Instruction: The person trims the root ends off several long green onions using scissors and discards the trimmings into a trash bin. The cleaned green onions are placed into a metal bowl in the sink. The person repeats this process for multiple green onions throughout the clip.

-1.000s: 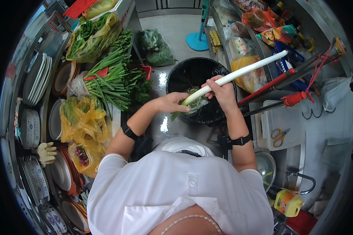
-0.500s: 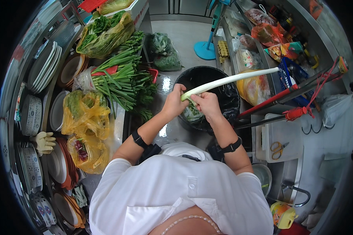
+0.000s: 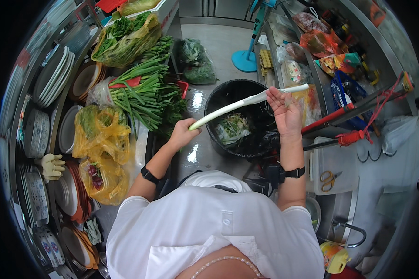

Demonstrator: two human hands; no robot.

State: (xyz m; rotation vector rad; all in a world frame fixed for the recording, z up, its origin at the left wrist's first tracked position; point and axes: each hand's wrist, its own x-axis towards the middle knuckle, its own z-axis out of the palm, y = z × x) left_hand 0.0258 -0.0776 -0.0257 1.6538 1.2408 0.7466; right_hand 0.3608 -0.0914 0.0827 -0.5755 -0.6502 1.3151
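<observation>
Left hand (image 3: 185,132) gripping white stalk (image 3: 227,110) by greenish end; right hand (image 3: 286,111) spreading fingers near far end (can't tell if gripping). Slack left grip risking stalk dropping into black bin (image 3: 260,140).

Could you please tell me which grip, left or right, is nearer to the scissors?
Right. The right grip is up and to the left of the scissors in the view; the left grip, on the greenish end of the white stalk, is much farther left, across the black bin.
</observation>
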